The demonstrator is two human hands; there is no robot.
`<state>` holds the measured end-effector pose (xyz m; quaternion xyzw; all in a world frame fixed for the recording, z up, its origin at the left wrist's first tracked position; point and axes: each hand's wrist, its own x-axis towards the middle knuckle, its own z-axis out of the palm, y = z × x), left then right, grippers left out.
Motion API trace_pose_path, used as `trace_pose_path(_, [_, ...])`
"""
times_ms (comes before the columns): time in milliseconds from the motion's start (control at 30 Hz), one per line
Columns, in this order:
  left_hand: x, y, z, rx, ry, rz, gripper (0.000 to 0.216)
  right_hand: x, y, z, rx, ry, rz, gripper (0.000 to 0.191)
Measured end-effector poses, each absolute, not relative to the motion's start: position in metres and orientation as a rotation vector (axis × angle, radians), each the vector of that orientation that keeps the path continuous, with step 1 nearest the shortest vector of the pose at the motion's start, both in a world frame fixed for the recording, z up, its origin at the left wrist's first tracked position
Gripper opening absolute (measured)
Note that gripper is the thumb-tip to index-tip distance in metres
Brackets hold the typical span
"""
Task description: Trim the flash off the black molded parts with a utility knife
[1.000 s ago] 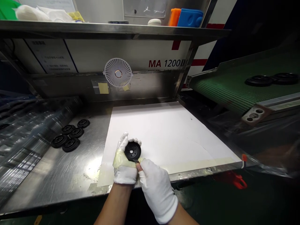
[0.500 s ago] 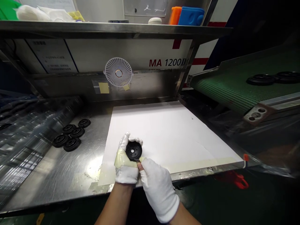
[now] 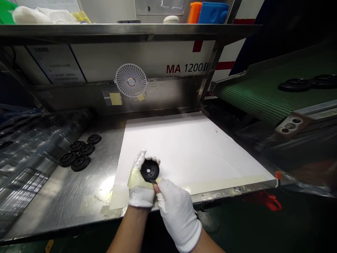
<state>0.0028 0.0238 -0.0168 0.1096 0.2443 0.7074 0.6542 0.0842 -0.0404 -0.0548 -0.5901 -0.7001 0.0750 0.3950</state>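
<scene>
My left hand (image 3: 139, 189), in a white glove with yellowish tape round the thumb, is closed round a black round ribbed part (image 3: 149, 170) with a centre hole, held over the near edge of the white sheet (image 3: 189, 151). My right hand (image 3: 179, 214), also in a white glove, is pinched on a small thin blade (image 3: 153, 181) whose tip touches the lower rim of the black part.
Several more black round parts (image 3: 79, 153) lie on the steel bench (image 3: 65, 196) to the left, beside clear plastic wrap (image 3: 28, 147). A green conveyor (image 3: 263, 95) at right carries two black parts (image 3: 305, 84). A small white fan (image 3: 131, 80) hangs on the back wall under a shelf.
Both hands stay in place on the black part; only the view has shifted slightly.
</scene>
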Motion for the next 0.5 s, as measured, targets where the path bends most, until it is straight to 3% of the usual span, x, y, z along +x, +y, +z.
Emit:
trace_pose_path(200, [-0.008,0.017,-0.012,0.312,0.639,1.406,0.036,0.090,-0.040,-0.051,-1.468,-1.783,0.376,0.026])
trace_pose_path(500, [-0.002,0.026,-0.006,0.203,0.535,1.526,0.006,0.103,-0.032,-0.043,-1.616,-1.718,0.444,0.036])
